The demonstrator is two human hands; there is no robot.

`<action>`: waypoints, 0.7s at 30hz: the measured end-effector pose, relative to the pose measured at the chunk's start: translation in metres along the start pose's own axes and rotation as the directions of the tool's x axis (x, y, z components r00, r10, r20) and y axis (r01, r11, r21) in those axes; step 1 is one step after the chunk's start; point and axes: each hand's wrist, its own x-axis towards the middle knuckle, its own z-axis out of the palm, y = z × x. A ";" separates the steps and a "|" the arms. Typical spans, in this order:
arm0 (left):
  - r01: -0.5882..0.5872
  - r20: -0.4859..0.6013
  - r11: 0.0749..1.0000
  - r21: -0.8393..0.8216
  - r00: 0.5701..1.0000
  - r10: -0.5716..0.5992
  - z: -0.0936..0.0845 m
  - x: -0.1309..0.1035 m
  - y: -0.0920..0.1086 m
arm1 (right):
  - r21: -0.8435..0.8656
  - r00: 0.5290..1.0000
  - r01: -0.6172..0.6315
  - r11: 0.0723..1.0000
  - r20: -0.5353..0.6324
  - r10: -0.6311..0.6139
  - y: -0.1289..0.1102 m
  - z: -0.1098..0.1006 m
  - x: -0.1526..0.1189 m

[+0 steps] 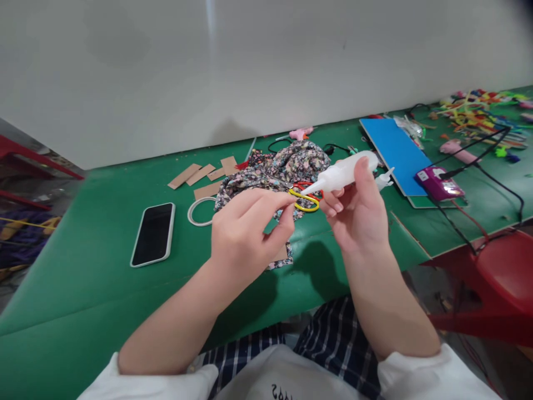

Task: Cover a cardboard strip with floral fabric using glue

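My right hand [358,211] is closed round a white squeeze bottle [341,173], which tilts so that its narrow nozzle points down and left. At the nozzle tip, the thumb and forefinger of my left hand [254,228] are pinched together; what they hold, if anything, is too small to tell. Behind the fingers, scissors with yellow and red handles [307,208] lie on a bunched floral cloth [266,172]. A brown card piece edged with floral cloth [285,258] is on the green table [104,239], partly hidden under my left hand.
Left of the cloth are a white ring [190,215], several brown card strips [184,175] and a phone [153,234]. A pink glue gun [300,134] lies behind. Rightward are a blue board [397,155], a purple box with cables [440,183] and a red stool [508,269].
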 end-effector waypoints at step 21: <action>-0.051 -0.105 0.985 0.163 0.992 0.068 0.007 -0.007 -0.005 | 0.013 0.983 0.075 0.997 -0.170 -0.072 0.000 0.017 -0.017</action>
